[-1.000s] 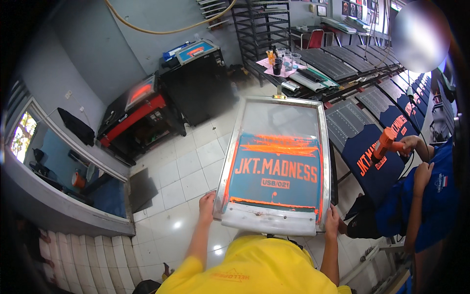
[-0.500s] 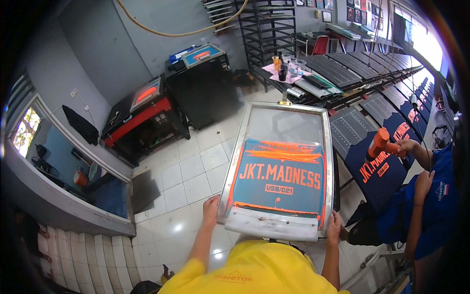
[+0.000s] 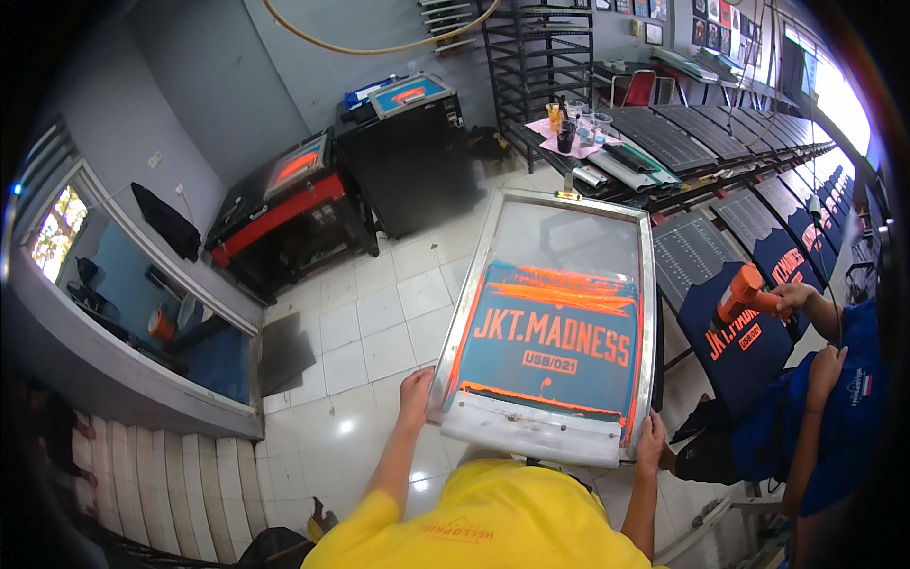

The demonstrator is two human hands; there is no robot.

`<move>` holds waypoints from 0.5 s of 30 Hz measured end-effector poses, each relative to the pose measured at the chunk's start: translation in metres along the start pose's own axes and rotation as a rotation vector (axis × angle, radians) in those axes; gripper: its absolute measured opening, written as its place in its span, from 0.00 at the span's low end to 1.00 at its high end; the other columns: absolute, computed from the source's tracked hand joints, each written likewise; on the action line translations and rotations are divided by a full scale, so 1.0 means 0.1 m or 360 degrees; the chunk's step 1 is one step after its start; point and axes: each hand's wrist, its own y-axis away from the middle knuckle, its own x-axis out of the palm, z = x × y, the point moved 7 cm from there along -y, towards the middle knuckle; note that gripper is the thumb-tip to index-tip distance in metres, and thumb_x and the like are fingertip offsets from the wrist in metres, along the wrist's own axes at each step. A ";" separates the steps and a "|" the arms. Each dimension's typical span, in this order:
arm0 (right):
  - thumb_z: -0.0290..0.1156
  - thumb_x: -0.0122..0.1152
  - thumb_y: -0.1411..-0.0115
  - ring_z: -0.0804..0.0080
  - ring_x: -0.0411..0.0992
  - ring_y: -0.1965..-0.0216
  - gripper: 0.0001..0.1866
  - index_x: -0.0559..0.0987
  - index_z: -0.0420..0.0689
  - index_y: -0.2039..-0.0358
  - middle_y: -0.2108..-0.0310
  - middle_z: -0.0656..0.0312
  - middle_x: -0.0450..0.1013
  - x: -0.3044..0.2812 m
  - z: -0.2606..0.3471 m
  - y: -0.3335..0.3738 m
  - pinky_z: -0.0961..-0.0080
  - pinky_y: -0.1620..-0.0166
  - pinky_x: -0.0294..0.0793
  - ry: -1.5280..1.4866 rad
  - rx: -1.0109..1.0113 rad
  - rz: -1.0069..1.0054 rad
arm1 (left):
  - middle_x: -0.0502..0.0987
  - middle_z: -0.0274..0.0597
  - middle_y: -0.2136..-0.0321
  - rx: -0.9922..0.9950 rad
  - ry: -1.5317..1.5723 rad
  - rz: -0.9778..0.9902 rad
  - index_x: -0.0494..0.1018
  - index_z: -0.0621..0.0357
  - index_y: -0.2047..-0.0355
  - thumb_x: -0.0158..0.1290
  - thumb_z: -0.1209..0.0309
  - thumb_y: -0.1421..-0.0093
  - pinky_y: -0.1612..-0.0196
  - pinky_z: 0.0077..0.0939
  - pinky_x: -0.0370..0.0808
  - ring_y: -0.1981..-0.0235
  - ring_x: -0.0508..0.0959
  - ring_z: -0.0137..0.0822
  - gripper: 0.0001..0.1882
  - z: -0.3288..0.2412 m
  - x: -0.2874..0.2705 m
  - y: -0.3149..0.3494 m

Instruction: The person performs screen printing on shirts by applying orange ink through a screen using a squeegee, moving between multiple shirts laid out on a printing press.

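Observation:
A metal-framed screen printing frame [image 3: 557,446] is held up in front of me, over the tiled floor. Its mesh carries a blue stencil with lettering, and bright orange ink is smeared in a band across it and along its lower edge. My left hand [image 3: 416,398] is closed round the near left edge of the frame. At the near right edge my right hand [image 3: 650,442] grips the frame too, fingers partly hidden behind it. A white squeegee-like strip [image 3: 521,429] with small fixings lies across the near end.
To the right, a person in blue holds an orange heat gun [image 3: 743,296] over a printed dark shirt [image 3: 722,365]. A long table of black boards [image 3: 654,133] runs to the far right. Dark cabinets [image 3: 403,161] stand far left; steps [image 3: 180,493] lie near left.
My view has turned slightly left, so the room appears shifted to the right. The screen frame stays in both my hands. The other person's heat gun has moved only slightly.

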 end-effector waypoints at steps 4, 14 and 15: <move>0.31 0.45 0.31 0.72 0.69 0.50 0.20 0.71 0.35 0.43 0.50 0.57 0.73 0.00 0.00 0.00 0.76 0.44 0.65 0.0009 -0.0015 -0.0019 | 0.80 0.42 0.59 -0.0031 0.0023 0.0006 0.77 0.70 0.55 0.52 0.69 0.38 0.50 0.23 0.70 0.57 0.76 0.30 0.17 -0.01 0.01 0.02; 0.32 0.45 0.32 0.68 0.69 0.47 0.21 0.71 0.35 0.42 0.47 0.54 0.72 0.00 0.13 0.05 0.73 0.42 0.64 0.0107 0.0013 -0.0024 | 0.80 0.43 0.59 -0.0071 -0.0011 -0.0036 0.77 0.69 0.54 0.53 0.68 0.38 0.50 0.23 0.70 0.57 0.76 0.30 0.17 0.07 -0.03 -0.03; 0.32 0.45 0.32 0.68 0.69 0.47 0.21 0.71 0.35 0.42 0.47 0.54 0.72 0.02 0.16 0.06 0.73 0.42 0.64 0.0113 0.0021 -0.0017 | 0.80 0.43 0.59 -0.0062 -0.0018 -0.0028 0.77 0.69 0.54 0.53 0.68 0.38 0.51 0.23 0.70 0.57 0.76 0.31 0.17 0.09 -0.06 -0.04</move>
